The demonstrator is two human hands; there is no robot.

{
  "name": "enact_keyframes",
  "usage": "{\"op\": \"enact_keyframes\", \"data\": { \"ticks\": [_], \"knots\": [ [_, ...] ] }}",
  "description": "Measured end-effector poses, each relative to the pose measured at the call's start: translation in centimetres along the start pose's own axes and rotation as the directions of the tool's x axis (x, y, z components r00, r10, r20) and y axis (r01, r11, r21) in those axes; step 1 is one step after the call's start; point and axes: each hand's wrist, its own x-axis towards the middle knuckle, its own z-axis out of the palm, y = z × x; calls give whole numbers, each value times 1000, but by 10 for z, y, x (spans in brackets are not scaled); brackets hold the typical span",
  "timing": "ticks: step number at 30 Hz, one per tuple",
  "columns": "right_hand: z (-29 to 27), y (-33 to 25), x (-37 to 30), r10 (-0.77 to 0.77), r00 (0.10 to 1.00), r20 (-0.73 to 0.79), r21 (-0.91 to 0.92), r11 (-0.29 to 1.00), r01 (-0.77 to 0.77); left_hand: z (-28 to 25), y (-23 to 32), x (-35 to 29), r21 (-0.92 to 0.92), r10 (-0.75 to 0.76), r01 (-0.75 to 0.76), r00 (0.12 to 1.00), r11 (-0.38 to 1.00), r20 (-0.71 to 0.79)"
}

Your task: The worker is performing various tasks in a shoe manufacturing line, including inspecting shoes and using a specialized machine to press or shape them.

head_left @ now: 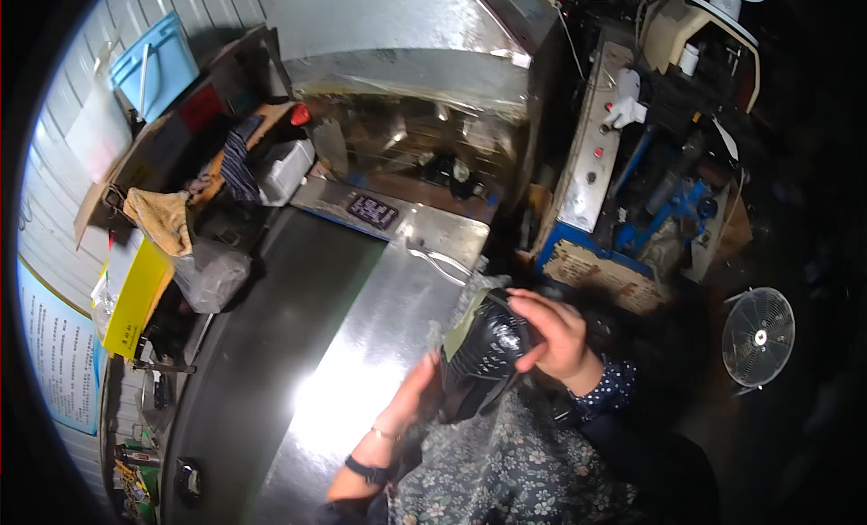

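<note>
A black shoe (488,344) with a glossy toe, rows of small marks and a pale green strip along one edge is held in front of my apron (533,462). My right hand (555,335) grips its right side, thumb below and fingers over the top. Against the shoe's left side is my left hand (411,399), slightly blurred, its fingertips partly hidden behind the shoe. Beyond the shoe, a pair of pincers (440,263) with pale handles lies on the metal tabletop (361,344).
A dark conveyor belt (262,317) runs along the left, carrying a small black item (188,482). Ahead stands a metal-hooded machine (406,74) with a digital panel (372,211). A yellow box (137,295) sits on the left shelf. Machinery (668,200) and a fan (759,337) stand right.
</note>
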Motion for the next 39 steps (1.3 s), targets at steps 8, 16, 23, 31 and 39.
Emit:
{"op": "enact_keyframes", "data": {
  "ticks": [8, 16, 23, 31, 39],
  "knots": [
    [0, 15, -59, 132, 940, 315, -224, 973, -61, 69, -20, 100, 479, -22, 166, 956, 862, -292],
    [5, 48, -51, 305, 817, 490, -133, 952, -276, 48, -24, 117, 413, -86, 260, 915, 873, -395],
    [62, 65, -158, 537, 842, -53, 255, 822, -509, 19, -28, 117, 945, 440, -310, 867, 103, 236],
    [49, 88, -168, 838, 149, 524, 437, -114, -892, -9, -25, 104, 579, 106, 30, 974, 815, -200],
    [81, 73, -135, 781, 361, 509, -240, 532, -812, -32, -36, 104, 598, 55, 95, 972, 796, -228]
  ]
}}
